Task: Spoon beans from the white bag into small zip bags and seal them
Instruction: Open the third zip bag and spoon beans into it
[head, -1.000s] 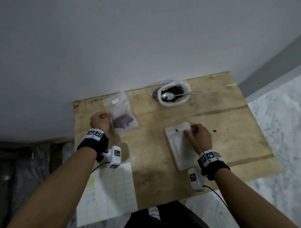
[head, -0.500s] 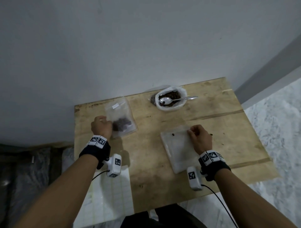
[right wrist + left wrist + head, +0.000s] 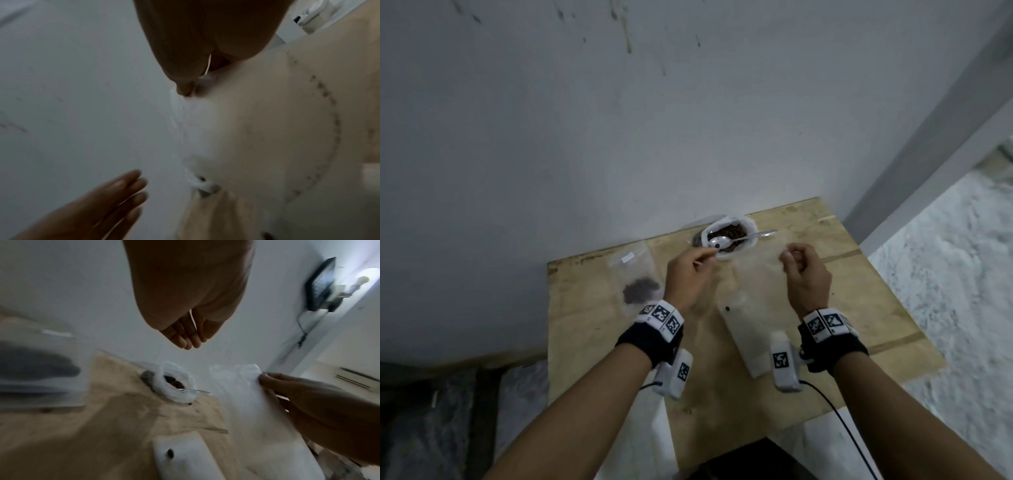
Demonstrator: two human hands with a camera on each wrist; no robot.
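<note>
The white bag of brown beans stands open at the back of the wooden table, a metal spoon lying in it. My right hand pinches the top corner of an empty clear zip bag and holds it up in the air in front of the white bag. My left hand is beside it, fingers straight and holding nothing. A zip bag with beans lies flat at the left. A stack of empty zip bags lies under my right wrist, one bean on top.
The table stands against a grey wall. A loose bean lies to the right of my right hand. A pale sheet hangs off the table's front left edge. Pale mottled floor shows to the right.
My left hand let go of the filled zip bag and moved right and up. My right hand lifted one empty zip bag off the stack. The head view tilted up.
</note>
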